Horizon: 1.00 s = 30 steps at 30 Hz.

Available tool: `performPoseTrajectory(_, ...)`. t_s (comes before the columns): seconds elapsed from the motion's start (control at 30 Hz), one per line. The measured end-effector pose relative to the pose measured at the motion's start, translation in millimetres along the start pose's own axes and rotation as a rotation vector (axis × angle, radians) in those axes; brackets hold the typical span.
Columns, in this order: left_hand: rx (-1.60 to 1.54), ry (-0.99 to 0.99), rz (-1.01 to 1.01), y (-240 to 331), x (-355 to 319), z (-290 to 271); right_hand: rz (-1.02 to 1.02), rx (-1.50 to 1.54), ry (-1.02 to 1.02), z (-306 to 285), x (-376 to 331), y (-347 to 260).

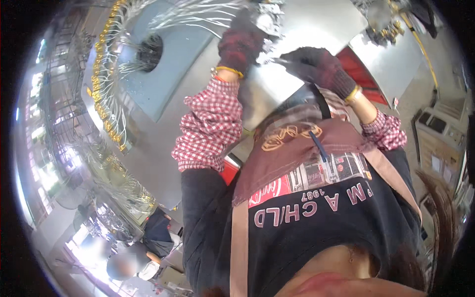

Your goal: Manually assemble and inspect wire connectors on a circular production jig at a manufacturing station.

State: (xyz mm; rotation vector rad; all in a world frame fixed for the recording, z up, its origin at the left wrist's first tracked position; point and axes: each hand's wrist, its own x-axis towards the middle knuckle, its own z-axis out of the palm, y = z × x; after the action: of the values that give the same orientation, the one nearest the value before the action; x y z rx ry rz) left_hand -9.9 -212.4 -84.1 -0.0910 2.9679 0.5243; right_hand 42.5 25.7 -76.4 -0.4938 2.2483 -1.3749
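My left hand [241, 44], in a dark red and black knit glove, is bent closed beside a small shiny metal fixture [268, 22] at the top. Whatever its fingers hold is hidden. To its right, my right hand [316, 69] wears a matching glove, its fingers pinched together and pointing left. A thin silvery piece [267, 61] shows near those fingertips, too small and glaring to name. Both hands are over a bright metal work surface [282, 84]. Long pale wires [190, 21] run from the left toward the fixture and my left hand.
A blue-grey board [170, 74] with a dark round opening lies left, below a curved row of brass-coloured fittings [100, 64] with wires. Another metal mechanism [383, 32] stands at upper right, near a yellow hose [420, 47]. A red panel [361, 74] is beside my right wrist. Another person [158, 232] is at lower left.
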Motion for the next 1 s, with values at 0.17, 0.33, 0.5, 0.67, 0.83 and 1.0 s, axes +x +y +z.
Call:
performPoseTrajectory(0.17, 0.089, 0.418, 0.246, -87.1, -40.7, -68.3, -0.222, -0.121, 0.109, -31.4, 31.2, -10.4)
performPoseTrajectory(0.33, 0.755, 0.541, 0.19, -247.9, -68.4, -174.6, -0.489, -0.601, 0.076, 24.5, 109.0, -111.2)
performPoseTrajectory(0.5, 0.83, 0.376, 0.464, -377.7, -105.6, -202.8, -0.306, -0.822, -0.077, 106.6, 236.6, -159.2)
performPoseTrajectory(0.67, 0.507, 0.26, 0.101, -306.4, -40.3, -172.7, -0.4, -0.933, -0.115, 100.9, 311.1, -145.1)
performPoseTrajectory(0.83, 0.465, 0.353, -0.007, -281.3, -79.9, -169.5, -0.522, -0.917, -0.121, 105.7, 350.7, -173.1)
performPoseTrajectory(1.0, 0.333, 0.242, -0.258, -219.0, -119.6, -141.1, -0.646, -1.03, -0.043, 119.5, 387.1, -195.9)
